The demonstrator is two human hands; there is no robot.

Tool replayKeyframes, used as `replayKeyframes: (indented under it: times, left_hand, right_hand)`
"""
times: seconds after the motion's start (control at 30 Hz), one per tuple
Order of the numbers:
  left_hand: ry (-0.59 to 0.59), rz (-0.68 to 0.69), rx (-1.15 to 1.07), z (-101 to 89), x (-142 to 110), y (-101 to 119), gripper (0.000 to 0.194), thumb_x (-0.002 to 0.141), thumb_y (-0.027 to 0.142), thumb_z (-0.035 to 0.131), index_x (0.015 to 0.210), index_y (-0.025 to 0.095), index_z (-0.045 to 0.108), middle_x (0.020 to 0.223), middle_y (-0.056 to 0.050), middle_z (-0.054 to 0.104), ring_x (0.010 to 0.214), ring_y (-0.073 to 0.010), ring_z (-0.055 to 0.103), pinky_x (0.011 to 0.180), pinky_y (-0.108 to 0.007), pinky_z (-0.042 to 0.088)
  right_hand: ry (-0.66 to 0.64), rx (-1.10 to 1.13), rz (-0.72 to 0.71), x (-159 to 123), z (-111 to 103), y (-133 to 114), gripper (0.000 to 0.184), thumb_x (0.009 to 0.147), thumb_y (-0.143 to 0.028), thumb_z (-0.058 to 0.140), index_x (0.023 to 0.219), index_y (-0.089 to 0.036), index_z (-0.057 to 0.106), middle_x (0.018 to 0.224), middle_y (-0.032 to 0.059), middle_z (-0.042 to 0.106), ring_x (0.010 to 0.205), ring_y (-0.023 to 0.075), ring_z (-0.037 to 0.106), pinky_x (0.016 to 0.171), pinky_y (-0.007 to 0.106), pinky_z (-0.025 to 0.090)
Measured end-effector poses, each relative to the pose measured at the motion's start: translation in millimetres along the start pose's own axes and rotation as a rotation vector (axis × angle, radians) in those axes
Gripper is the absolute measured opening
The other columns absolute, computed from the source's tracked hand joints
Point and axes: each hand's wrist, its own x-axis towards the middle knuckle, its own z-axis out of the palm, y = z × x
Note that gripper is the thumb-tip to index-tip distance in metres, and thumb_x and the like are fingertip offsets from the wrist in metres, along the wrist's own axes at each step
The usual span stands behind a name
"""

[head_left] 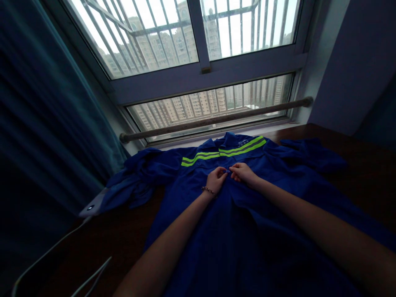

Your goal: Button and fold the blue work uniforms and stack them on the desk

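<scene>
A blue work jacket [198, 206] with yellow-green and grey reflective stripes across the chest lies spread out, collar toward the window. My left hand [216, 178], with a beaded bracelet on the wrist, pinches the jacket's front edge just below the stripes. Close beside it, my right hand [243, 173] pinches the other side of the front opening. Between the fingertips shows a small pale spot, perhaps a button; it is too small to be sure. Below the hands the front edges part in a dark fold. Both sleeves lie out to the sides.
The jacket rests on a dark wooden surface [328, 136]. A pale device with a round dark spot [94, 204] lies at the left, partly under the sleeve, with a white cable [52, 251]. Beyond are a rail [216, 120], a barred window [204, 62] and a blue curtain [52, 103].
</scene>
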Motion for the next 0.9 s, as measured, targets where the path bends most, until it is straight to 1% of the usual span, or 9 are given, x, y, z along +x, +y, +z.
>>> replayKeyframes:
  times: [0.07, 0.17, 0.27, 0.3, 0.37, 0.5, 0.63, 0.73, 0.9]
  left_hand:
    - [-0.027, 0.123, 0.201, 0.9, -1, 0, 0.018, 0.072, 0.017, 0.052, 0.088, 0.018, 0.060, 0.076, -0.003, 0.054, 0.069, -0.0142, 0.051, 0.066, -0.024, 0.041]
    - [-0.095, 0.228, 0.446, 1.1, 1, -4, 0.029, 0.073, 0.012, 0.047, 0.100, 0.018, 0.056, 0.099, -0.008, 0.052, 0.092, -0.0188, 0.049, 0.084, -0.030, 0.038]
    - [-0.115, 0.229, 0.619, 0.6, 10, -13, 0.030, 0.076, 0.017, 0.046, 0.105, 0.017, 0.054, 0.108, -0.010, 0.050, 0.103, -0.0228, 0.045, 0.091, -0.035, 0.034]
    - [-0.117, 0.224, 0.650, 0.6, 13, -16, 0.030, 0.077, 0.019, 0.046, 0.106, 0.018, 0.054, 0.110, -0.010, 0.049, 0.105, -0.0236, 0.043, 0.093, -0.036, 0.033]
    - [-0.126, 0.212, 0.665, 0.9, 21, -21, 0.030, 0.079, 0.020, 0.045, 0.107, 0.019, 0.053, 0.114, -0.010, 0.049, 0.109, -0.0235, 0.041, 0.095, -0.035, 0.030]
    - [-0.129, 0.199, 0.591, 0.4, 35, -27, 0.030, 0.079, 0.021, 0.045, 0.108, 0.020, 0.053, 0.116, -0.009, 0.049, 0.113, -0.0222, 0.040, 0.099, -0.034, 0.026]
    - [-0.117, 0.197, 0.550, -4.2, 51, -32, 0.031, 0.078, 0.019, 0.045, 0.108, 0.019, 0.053, 0.117, -0.009, 0.050, 0.113, -0.0216, 0.041, 0.099, -0.033, 0.026]
    - [-0.118, 0.197, 0.542, -6.6, 64, -36, 0.030, 0.077, 0.018, 0.047, 0.106, 0.017, 0.054, 0.116, -0.010, 0.051, 0.111, -0.0212, 0.043, 0.099, -0.032, 0.027]
    - [-0.100, 0.211, 0.559, -5.8, 72, -32, 0.027, 0.076, 0.017, 0.049, 0.102, 0.015, 0.055, 0.111, -0.011, 0.054, 0.107, -0.0204, 0.047, 0.095, -0.031, 0.032]
  right_hand:
    - [0.016, -0.117, -0.030, -5, 1, 0, 0.008, 0.074, -0.019, 0.054, 0.067, -0.015, 0.052, 0.044, -0.0012, 0.054, 0.038, 0.0095, 0.049, 0.040, 0.019, 0.035]
    - [0.051, -0.403, -0.170, -20, 7, -3, 0.010, 0.071, -0.021, 0.057, 0.062, -0.015, 0.055, 0.061, 0.0058, 0.062, 0.060, 0.0161, 0.059, 0.054, 0.022, 0.040]
    - [0.055, -0.894, -0.350, -42, 18, -8, 0.017, 0.078, -0.025, 0.047, 0.074, -0.013, 0.058, 0.078, 0.0146, 0.064, 0.075, 0.0242, 0.061, 0.063, 0.030, 0.041]
    - [0.044, -1.019, -0.371, -50, 22, -10, 0.019, 0.079, -0.026, 0.045, 0.080, -0.012, 0.058, 0.081, 0.0164, 0.063, 0.075, 0.0261, 0.061, 0.063, 0.032, 0.041]
    - [0.012, -1.133, -0.354, -65, 29, -15, 0.023, 0.078, -0.029, 0.048, 0.089, -0.011, 0.056, 0.083, 0.0180, 0.062, 0.076, 0.0285, 0.061, 0.062, 0.034, 0.042]
    - [-0.029, -1.201, -0.335, -91, 36, -18, 0.026, 0.077, -0.030, 0.048, 0.097, -0.013, 0.051, 0.087, 0.0163, 0.060, 0.075, 0.0277, 0.061, 0.060, 0.033, 0.042]
    - [0.028, -1.220, -0.344, -107, 29, -13, 0.029, 0.074, -0.020, 0.046, 0.102, -0.014, 0.047, 0.092, 0.0144, 0.055, 0.070, 0.0234, 0.060, 0.054, 0.028, 0.039]
    - [0.064, -1.148, -0.316, -105, 19, -5, 0.029, 0.069, -0.014, 0.047, 0.098, -0.012, 0.050, 0.090, 0.0133, 0.057, 0.071, 0.0216, 0.059, 0.055, 0.027, 0.037]
    - [0.116, -0.819, -0.257, -80, 6, 8, 0.018, 0.067, -0.021, 0.052, 0.084, -0.017, 0.059, 0.075, 0.0036, 0.062, 0.070, 0.0165, 0.057, 0.058, 0.023, 0.035]
